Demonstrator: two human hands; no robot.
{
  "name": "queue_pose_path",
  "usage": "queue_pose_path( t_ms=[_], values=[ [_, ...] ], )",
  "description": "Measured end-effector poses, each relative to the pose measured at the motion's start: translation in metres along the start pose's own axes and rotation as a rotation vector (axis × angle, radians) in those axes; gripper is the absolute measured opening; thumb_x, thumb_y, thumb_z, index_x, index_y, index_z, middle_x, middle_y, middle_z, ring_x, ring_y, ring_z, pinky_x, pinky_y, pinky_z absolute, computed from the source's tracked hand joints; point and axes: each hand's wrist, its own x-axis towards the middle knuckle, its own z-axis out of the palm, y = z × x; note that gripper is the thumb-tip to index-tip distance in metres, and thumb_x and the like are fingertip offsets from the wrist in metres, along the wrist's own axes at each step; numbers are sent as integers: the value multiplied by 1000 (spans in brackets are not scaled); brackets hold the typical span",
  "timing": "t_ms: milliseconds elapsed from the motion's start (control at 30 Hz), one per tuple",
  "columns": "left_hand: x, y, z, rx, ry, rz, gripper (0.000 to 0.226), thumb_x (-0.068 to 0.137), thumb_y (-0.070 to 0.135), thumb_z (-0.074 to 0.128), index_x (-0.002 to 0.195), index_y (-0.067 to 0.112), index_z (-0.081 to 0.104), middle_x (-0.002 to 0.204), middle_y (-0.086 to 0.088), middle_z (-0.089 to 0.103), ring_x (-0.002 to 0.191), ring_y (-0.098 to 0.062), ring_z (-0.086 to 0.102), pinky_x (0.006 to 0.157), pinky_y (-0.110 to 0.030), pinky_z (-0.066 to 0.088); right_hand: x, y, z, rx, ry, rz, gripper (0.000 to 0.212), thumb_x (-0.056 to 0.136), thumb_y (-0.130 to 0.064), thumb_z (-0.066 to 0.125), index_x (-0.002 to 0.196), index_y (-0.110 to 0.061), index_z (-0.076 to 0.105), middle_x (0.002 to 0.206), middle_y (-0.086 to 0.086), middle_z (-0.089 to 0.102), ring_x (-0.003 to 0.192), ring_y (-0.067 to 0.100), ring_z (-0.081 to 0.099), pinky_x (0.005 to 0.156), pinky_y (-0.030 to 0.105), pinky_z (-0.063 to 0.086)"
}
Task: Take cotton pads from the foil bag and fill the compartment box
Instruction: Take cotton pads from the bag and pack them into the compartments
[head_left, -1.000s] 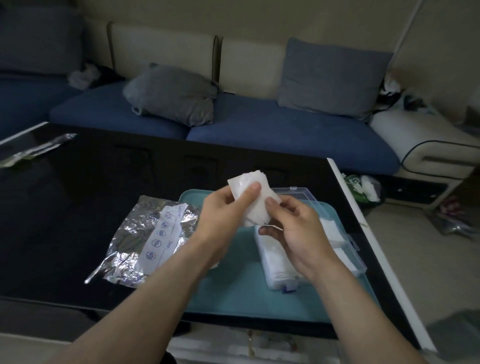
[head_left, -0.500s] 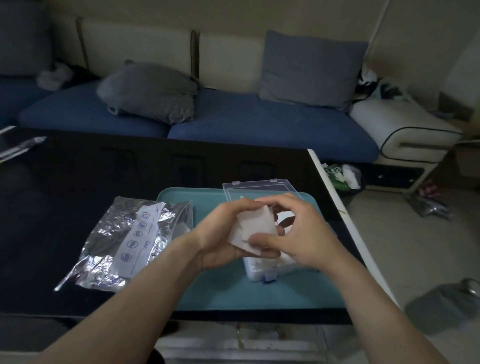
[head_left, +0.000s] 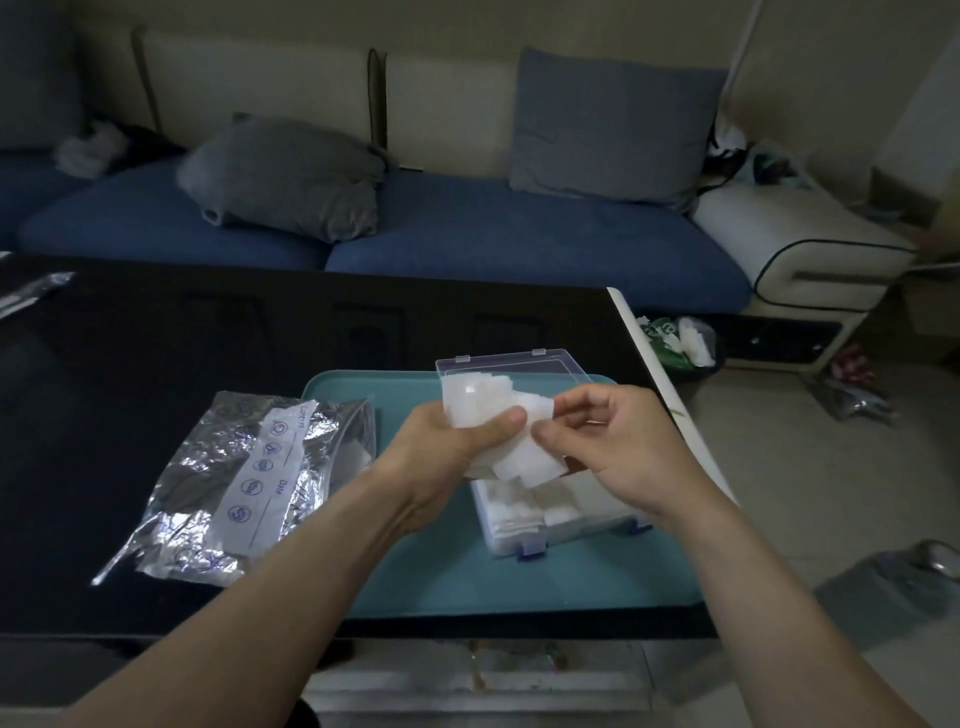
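My left hand (head_left: 447, 447) grips a fanned stack of white cotton pads (head_left: 480, 402) above the clear compartment box (head_left: 524, 525). My right hand (head_left: 618, 441) pinches the right edge of the pads between thumb and forefinger. The box sits on a teal tray (head_left: 415, 577) with its lid (head_left: 504, 364) open toward the back; white pads fill the compartments I can see. The silver foil bag (head_left: 249, 478) lies flat on the black table to the left of the tray, its mouth facing the tray.
The black table (head_left: 156, 343) ends at a white edge on the right, close to the tray. A blue sofa with grey cushions (head_left: 280, 176) stands behind it. A small bin with a bag (head_left: 675, 340) sits on the floor at the right.
The pads have spread into a looser fan between my hands, and both hands have lifted slightly above the box. My right fingers have shifted to the pads' right edge.
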Motion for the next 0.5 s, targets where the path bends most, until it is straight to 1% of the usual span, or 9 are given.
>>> queue_pose_path(
  t_ms=[67, 100, 167, 200, 267, 300, 367, 433, 500],
  values=[
    [-1, 2, -2, -2, -56, 0, 48, 72, 15, 76, 116, -2, 67, 109, -18, 73, 101, -34, 70, 86, -42, 58, 1, 1, 1, 42, 43, 14, 13, 83, -10, 80, 91, -18, 73, 86, 3, 72, 74, 14, 72, 59, 28, 57],
    [-1, 3, -3, 5, -47, 5, 46, 73, 12, 76, 115, -2, 67, 109, -18, 73, 102, -35, 70, 88, -44, 57, 2, 2, 2, 73, 66, 23, 13, 84, -10, 80, 91, -19, 73, 87, 3, 72, 74, 12, 71, 59, 28, 57],
    [0, 2, -2, -5, 29, 25, 35, 76, 5, 75, 110, -1, 68, 105, -17, 74, 101, -36, 70, 89, -45, 57, 0, 1, 6, 119, 98, 45, 15, 85, -11, 79, 96, -18, 73, 91, 2, 72, 74, 10, 72, 61, 28, 57],
    [-1, 2, -2, -16, 70, 40, 29, 78, 2, 75, 106, 0, 69, 103, -17, 75, 100, -36, 70, 88, -46, 57, 0, 0, 8, 119, 94, 53, 18, 84, -13, 80, 100, -17, 72, 94, 3, 72, 76, 12, 73, 62, 28, 58],
    [-1, 3, -1, -26, 115, 71, 22, 80, 1, 74, 102, 2, 70, 101, -16, 75, 98, -35, 71, 88, -46, 58, -3, -3, 10, 105, 33, 64, 29, 80, -14, 84, 105, -13, 70, 96, 5, 73, 77, 19, 75, 64, 30, 60],
    [-2, 4, -1, -23, 124, 83, 21, 80, 2, 75, 101, 2, 70, 100, -16, 75, 96, -34, 72, 87, -46, 58, -5, -5, 11, 93, -2, 65, 31, 78, -13, 85, 105, -11, 70, 95, 6, 74, 74, 22, 76, 64, 30, 60],
    [-3, 6, -1, -25, 125, 91, 21, 80, 7, 75, 100, 4, 71, 99, -14, 76, 94, -32, 73, 85, -44, 59, -5, -7, 10, 56, -20, 61, 28, 77, -12, 84, 102, -8, 71, 90, 6, 76, 69, 25, 75, 62, 30, 61],
    [-3, 8, -1, -55, 94, 73, 20, 83, 12, 73, 100, 4, 71, 99, -14, 76, 91, -29, 73, 80, -42, 59, -3, -7, 10, 54, 28, 71, 23, 79, -11, 83, 99, -7, 71, 86, 6, 76, 66, 24, 75, 62, 30, 61],
    [-4, 10, -2, -86, 84, 65, 16, 86, 10, 70, 100, 2, 70, 100, -16, 75, 89, -29, 73, 77, -41, 60, -2, -5, 10, 120, 77, 82, 20, 82, -13, 81, 98, -6, 72, 81, 7, 76, 65, 24, 74, 60, 29, 60]
  ],
)
